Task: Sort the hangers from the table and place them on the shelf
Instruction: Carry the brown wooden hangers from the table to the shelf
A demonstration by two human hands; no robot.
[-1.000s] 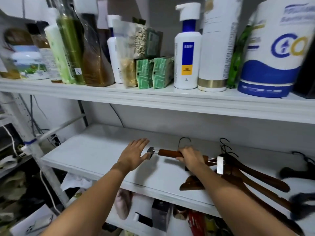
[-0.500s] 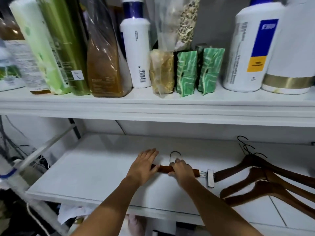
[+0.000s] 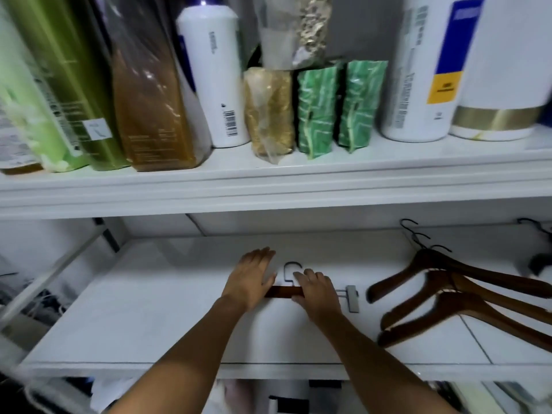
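Note:
A straight wooden clip hanger (image 3: 283,291) with a dark metal hook and a grey clip at its right end lies flat on the white middle shelf (image 3: 149,318). My right hand (image 3: 316,292) rests over the bar, fingers curled on it near the hook. My left hand (image 3: 252,277) lies flat with fingers spread over the bar's left end. To the right, three curved dark wooden hangers (image 3: 448,297) lie stacked on the same shelf, hooks pointing to the back wall.
The upper shelf (image 3: 268,186) just above holds several bottles, a brown bag and green packets (image 3: 337,106). A black object (image 3: 539,262) sits at the far right of the middle shelf. Slanted rails and cables stand at the left; more items lie on a shelf below.
The clip hanger has come down from its raised position to lie flat on the shelf, left of the wooden hangers. My view has moved closer to the shelf.

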